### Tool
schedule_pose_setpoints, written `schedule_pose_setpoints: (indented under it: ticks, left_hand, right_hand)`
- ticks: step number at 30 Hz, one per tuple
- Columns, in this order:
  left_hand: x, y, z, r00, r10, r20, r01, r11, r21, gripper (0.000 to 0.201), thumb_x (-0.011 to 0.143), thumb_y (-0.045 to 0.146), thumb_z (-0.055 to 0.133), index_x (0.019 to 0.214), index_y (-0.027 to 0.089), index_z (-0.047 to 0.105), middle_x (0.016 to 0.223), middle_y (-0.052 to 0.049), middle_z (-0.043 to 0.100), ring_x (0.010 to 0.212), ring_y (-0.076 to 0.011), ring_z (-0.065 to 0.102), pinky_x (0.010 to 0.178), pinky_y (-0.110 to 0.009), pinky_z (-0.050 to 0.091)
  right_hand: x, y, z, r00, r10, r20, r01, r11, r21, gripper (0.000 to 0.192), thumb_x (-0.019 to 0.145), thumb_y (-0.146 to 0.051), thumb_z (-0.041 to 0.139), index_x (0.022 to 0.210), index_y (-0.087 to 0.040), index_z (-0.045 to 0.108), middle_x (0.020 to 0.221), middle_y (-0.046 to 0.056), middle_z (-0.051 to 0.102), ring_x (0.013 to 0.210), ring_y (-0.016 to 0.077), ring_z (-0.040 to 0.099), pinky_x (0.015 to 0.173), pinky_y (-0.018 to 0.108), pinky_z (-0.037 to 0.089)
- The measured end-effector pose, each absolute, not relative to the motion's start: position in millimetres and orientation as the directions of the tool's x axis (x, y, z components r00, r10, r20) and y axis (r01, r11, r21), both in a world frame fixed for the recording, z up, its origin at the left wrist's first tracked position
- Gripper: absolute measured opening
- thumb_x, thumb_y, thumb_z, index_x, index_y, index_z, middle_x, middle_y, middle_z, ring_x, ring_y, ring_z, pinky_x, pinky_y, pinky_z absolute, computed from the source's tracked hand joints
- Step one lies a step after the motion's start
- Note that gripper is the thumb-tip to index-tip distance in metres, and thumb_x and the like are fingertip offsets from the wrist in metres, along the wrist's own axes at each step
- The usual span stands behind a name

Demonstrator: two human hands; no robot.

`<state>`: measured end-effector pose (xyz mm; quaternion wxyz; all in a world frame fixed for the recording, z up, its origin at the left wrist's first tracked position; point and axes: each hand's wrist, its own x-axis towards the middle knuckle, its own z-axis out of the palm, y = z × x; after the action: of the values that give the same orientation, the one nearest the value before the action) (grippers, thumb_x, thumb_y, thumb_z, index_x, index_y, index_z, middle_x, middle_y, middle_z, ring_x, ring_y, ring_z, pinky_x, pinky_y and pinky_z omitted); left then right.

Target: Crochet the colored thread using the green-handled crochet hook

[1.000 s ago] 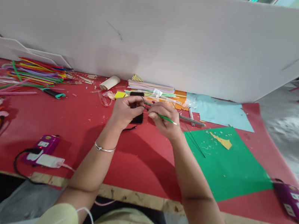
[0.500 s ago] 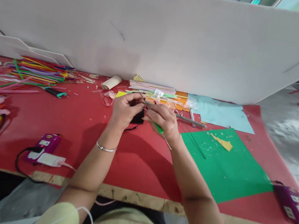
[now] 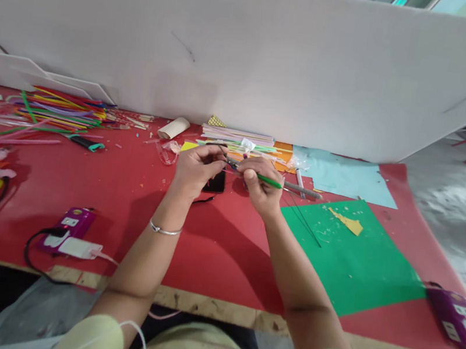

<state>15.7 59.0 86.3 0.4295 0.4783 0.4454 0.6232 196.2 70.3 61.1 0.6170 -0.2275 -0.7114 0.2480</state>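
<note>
Your red table (image 3: 211, 254) carries a green sheet (image 3: 352, 258). Just left of that sheet, your left hand (image 3: 193, 171) and right hand (image 3: 260, 187) meet, both pinched on a thin green-wrapped wire (image 3: 259, 176) spanning between them above a black phone (image 3: 217, 182).

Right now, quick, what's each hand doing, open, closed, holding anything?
Left hand: closed, pinching the end of a thin wire.
Right hand: closed on a green stick.

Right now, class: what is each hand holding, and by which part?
Right hand pinches a thin green stick near its left end. Left hand grips something small; unclear what.
</note>
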Motion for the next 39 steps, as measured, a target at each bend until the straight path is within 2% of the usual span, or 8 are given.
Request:
schedule_pose_setpoints:
  ticks: [3,6,10,14,20,24,31,39]
  left_hand:
    - [16.2,56.5,89.0,-0.163,0.966,0.199,-0.104,-0.217,0.971,0.029,0.065,0.020,0.085,0.094,0.017,0.085,0.076,0.000,0.071,0.060,-0.0090,0.055,0.056,-0.024,0.044]
    - [15.9,54.6,90.9,-0.141,0.972,0.188,-0.101,-0.203,0.974,0.031,0.065,0.020,0.086,0.096,0.018,0.085,0.078,-0.001,0.073,0.064,-0.0101,0.058,0.057,-0.024,0.044]
    - [15.4,54.3,90.2,-0.091,0.982,0.165,-0.142,-0.176,0.974,0.035,0.063,0.020,0.089,0.097,0.018,0.084,0.087,-0.004,0.079,0.071,-0.0126,0.064,0.059,-0.024,0.045]
    - [15.8,54.7,88.0,-0.044,0.986,0.160,-0.180,-0.166,0.970,0.039,0.062,0.022,0.093,0.099,0.017,0.084,0.089,-0.005,0.080,0.073,-0.0125,0.066,0.060,-0.023,0.046]
    - [16.4,54.5,87.7,-0.036,0.987,0.154,-0.187,-0.158,0.970,0.034,0.065,0.025,0.091,0.098,0.017,0.084,0.077,0.000,0.073,0.056,-0.0072,0.053,0.050,-0.023,0.040]
    - [16.8,54.1,89.1,-0.034,0.986,0.161,-0.186,-0.165,0.969,0.031,0.066,0.022,0.088,0.096,0.017,0.084,0.072,0.001,0.068,0.053,-0.0062,0.050,0.049,-0.024,0.038]
    - [17.5,52.9,91.0,-0.024,0.988,0.153,-0.200,-0.154,0.967,0.028,0.065,0.021,0.086,0.093,0.016,0.085,0.069,0.002,0.067,0.050,-0.0059,0.049,0.048,-0.023,0.037]
    - [17.2,53.8,89.5,-0.013,0.989,0.147,-0.216,-0.146,0.965,0.030,0.064,0.020,0.085,0.093,0.015,0.085,0.066,0.003,0.065,0.048,-0.0057,0.049,0.047,-0.023,0.037]
  right_hand:
    - [195.3,70.9,61.6,-0.117,0.714,0.690,-0.053,0.689,-0.722,0.034,0.104,-0.055,0.066,0.088,-0.029,0.082,0.085,0.005,0.078,0.087,0.0227,0.075,0.089,0.043,0.064]
    - [192.4,74.5,57.3,-0.078,0.814,0.575,-0.142,0.562,-0.815,0.045,0.099,-0.068,0.067,0.086,-0.027,0.081,0.085,0.004,0.075,0.074,0.0189,0.070,0.076,0.038,0.064]
    - [188.6,81.7,50.3,-0.022,0.878,0.478,-0.275,0.455,-0.847,0.050,0.093,-0.074,0.071,0.083,-0.026,0.080,0.082,0.002,0.072,0.065,0.0153,0.067,0.066,0.033,0.062]
    - [188.4,84.7,48.4,0.007,0.888,0.459,-0.299,0.440,-0.847,0.049,0.090,-0.074,0.074,0.082,-0.026,0.080,0.082,0.002,0.072,0.066,0.0153,0.067,0.065,0.032,0.062]
    - [189.3,83.1,49.8,-0.003,0.877,0.481,-0.320,0.455,-0.831,0.046,0.093,-0.070,0.074,0.082,-0.025,0.080,0.081,0.002,0.072,0.066,0.0143,0.068,0.064,0.030,0.061]
    - [190.0,83.3,49.9,-0.012,0.886,0.464,-0.293,0.441,-0.848,0.050,0.092,-0.073,0.073,0.080,-0.025,0.079,0.080,0.002,0.071,0.065,0.0154,0.068,0.064,0.032,0.062]
    - [192.8,85.8,47.1,-0.061,0.845,0.531,-0.377,0.473,-0.796,0.041,0.100,-0.060,0.072,0.081,-0.025,0.081,0.080,0.001,0.072,0.063,0.0111,0.067,0.059,0.025,0.058]
    - [191.9,89.9,47.8,-0.084,0.871,0.484,-0.410,0.413,-0.813,0.049,0.094,-0.067,0.075,0.076,-0.022,0.078,0.075,0.000,0.072,0.056,0.0097,0.066,0.052,0.023,0.055]
